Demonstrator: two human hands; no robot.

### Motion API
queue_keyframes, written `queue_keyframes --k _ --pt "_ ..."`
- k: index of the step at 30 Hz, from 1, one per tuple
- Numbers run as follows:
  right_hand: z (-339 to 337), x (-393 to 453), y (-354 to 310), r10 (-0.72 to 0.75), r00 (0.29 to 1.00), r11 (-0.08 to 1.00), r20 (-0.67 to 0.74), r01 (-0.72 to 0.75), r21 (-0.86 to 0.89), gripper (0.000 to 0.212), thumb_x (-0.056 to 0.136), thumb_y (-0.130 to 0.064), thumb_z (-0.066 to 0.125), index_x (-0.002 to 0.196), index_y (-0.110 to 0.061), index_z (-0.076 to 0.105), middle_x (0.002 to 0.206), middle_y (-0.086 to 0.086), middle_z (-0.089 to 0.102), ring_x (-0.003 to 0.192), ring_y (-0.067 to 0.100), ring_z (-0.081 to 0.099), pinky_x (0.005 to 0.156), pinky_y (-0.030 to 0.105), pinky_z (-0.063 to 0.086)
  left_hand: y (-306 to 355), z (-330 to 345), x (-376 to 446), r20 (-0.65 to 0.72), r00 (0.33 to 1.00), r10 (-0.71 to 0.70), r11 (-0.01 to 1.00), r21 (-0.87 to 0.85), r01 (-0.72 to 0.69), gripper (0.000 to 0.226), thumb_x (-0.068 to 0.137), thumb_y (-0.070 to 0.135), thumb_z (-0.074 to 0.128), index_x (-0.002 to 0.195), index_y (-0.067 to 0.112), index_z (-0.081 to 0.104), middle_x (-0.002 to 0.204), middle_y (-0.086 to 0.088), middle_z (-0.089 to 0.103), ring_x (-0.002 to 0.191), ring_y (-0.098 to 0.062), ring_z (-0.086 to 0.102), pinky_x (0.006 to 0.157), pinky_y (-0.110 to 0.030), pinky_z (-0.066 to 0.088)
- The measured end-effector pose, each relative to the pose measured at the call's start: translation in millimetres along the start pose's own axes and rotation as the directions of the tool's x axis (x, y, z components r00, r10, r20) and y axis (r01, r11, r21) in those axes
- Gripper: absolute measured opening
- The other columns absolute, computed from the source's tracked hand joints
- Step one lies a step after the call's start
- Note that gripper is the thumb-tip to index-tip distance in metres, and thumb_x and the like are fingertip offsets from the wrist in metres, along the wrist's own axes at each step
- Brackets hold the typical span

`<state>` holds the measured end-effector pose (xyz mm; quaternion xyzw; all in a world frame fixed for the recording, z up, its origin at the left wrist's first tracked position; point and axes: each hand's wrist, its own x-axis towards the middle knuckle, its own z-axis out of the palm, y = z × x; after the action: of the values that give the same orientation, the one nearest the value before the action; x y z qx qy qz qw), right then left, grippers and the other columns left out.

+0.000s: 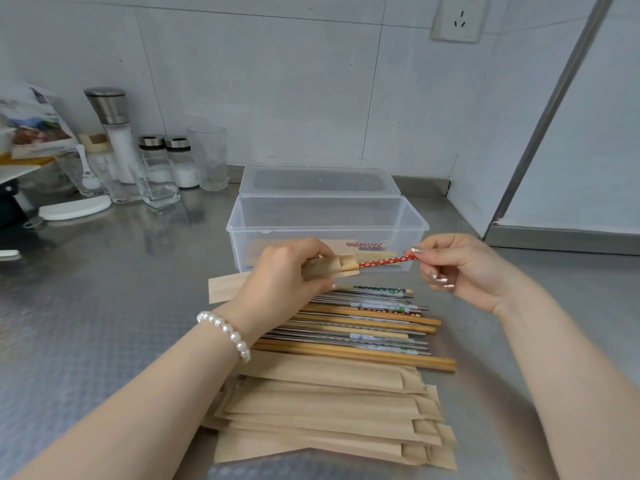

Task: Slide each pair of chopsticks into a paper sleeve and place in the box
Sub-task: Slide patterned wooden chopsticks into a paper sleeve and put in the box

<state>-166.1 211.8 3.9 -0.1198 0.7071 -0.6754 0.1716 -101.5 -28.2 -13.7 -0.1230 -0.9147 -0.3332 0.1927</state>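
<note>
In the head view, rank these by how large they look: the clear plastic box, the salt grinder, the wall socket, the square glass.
1. Clear plastic box, plainly largest.
2. Salt grinder.
3. Wall socket and square glass: look about alike; the socket is cut off by the frame's top edge and farther away, so unranked.

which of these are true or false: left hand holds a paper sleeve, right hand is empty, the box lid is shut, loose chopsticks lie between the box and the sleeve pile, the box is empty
1. The left hand holds a paper sleeve: true.
2. The right hand is empty: false, it pinches the red patterned chopsticks entering the sleeve.
3. The box lid is shut: false, the lid stands open behind it.
4. Loose chopsticks lie between the box and the sleeve pile: true.
5. The box is empty: false, sleeved pairs lie inside.
</note>
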Motion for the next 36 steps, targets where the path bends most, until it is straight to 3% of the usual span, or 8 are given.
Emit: queue_keyframes --k 3,6,15,21,23,25,29,36 --pt "5 0 1 0.017 1.000 0.999 0.015 -0.016 -0.045 0.020 0.063 -0.012 0.064 0.077 0.001 0.063 0.042 0.003 0.047 0.037 0.008 0.037 0.038 0.017 0.027 1 1 0 0.013 1.000 0.009 1.000 -0.006 -0.009 0.034 0.071 0.022 0.076 0.103 0.020 0.063 0.093 0.002 0.065 0.088 -0.015 0.059 0.082 -0.033 0.051" --pt "9 0 1 0.028 0.999 0.998 0.026 -0.027 -0.056 0.017 0.064 -0.008 0.064 0.079 0.002 0.063 0.043 0.003 0.047 0.038 0.008 0.038 0.037 0.016 0.029 2 2 0 0.022 0.999 0.023 1.000 -0.007 -0.023 0.034 0.071 0.023 0.076 0.102 0.020 0.063 0.091 0.006 0.063 0.087 -0.013 0.059 0.082 -0.032 0.051" --pt "15 -1 1 0.048 0.994 0.989 0.100 -0.034 -0.142 0.013 0.060 -0.012 0.069 0.070 -0.014 0.076 0.050 -0.002 0.058 0.044 0.005 0.048 0.041 0.014 0.035 3 3 -1 0.047 0.997 0.055 0.999 -0.005 -0.054 0.035 0.071 0.023 0.076 0.104 0.020 0.063 0.092 0.010 0.059 0.088 -0.010 0.057 0.081 -0.025 0.049" --pt "4 -5 -4 0.024 0.997 0.984 0.067 -0.011 -0.177 0.023 0.066 -0.011 0.070 0.089 -0.014 0.071 0.054 0.001 0.056 0.044 0.009 0.042 0.039 0.015 0.027 0 1 0 0.019 1.000 0.022 1.000 0.011 -0.023 0.035 0.070 0.023 0.076 0.103 0.021 0.063 0.090 0.011 0.059 0.087 -0.011 0.058 0.080 -0.025 0.048" --pt "-3 -8 -8 0.003 0.999 0.951 0.032 0.008 -0.309 0.011 0.070 -0.001 0.071 0.074 -0.009 0.065 0.048 -0.001 0.053 0.041 0.010 0.040 0.036 0.015 0.026 -3 -1 2 -0.006 1.000 0.000 1.000 0.028 0.000 0.034 0.070 0.023 0.077 0.102 0.021 0.063 0.090 0.009 0.060 0.088 -0.014 0.058 0.080 -0.029 0.049" --pt "-3 -12 -10 0.066 0.995 0.864 0.078 -0.018 -0.503 0.013 0.072 0.001 0.072 0.065 -0.008 0.065 0.043 -0.002 0.052 0.038 0.009 0.040 0.036 0.015 0.027 -5 -2 2 -0.012 1.000 -0.024 0.999 0.039 0.025 0.034 0.071 0.024 0.076 0.101 0.022 0.063 0.090 0.008 0.061 0.088 -0.016 0.058 0.080 -0.031 0.049" --pt "11 -11 -6 0.240 0.962 0.711 0.128 -0.084 -0.698 0.009 0.077 -0.004 0.072 0.073 -0.013 0.073 0.047 -0.002 0.057 0.038 0.002 0.044 0.040 0.015 0.033 -4 1 2 0.032 0.999 -0.023 0.999 0.039 0.021 0.034 0.071 0.024 0.075 0.102 0.023 0.062 0.093 0.009 0.062 0.089 -0.013 0.058 0.082 -0.032 0.050" --pt "10 0 2 0.068 0.997 0.654 -0.030 -0.067 -0.753 0.011 0.079 -0.004 0.070 0.080 -0.014 0.074 0.043 -0.010 0.057 0.041 -0.001 0.049 0.045 0.009 0.036 -5 3 1 0.070 0.997 -0.020 0.999 0.038 0.018 0.034 0.072 0.025 0.075 0.103 0.023 0.062 0.095 0.009 0.063 0.090 -0.010 0.057 0.083 -0.026 0.048"
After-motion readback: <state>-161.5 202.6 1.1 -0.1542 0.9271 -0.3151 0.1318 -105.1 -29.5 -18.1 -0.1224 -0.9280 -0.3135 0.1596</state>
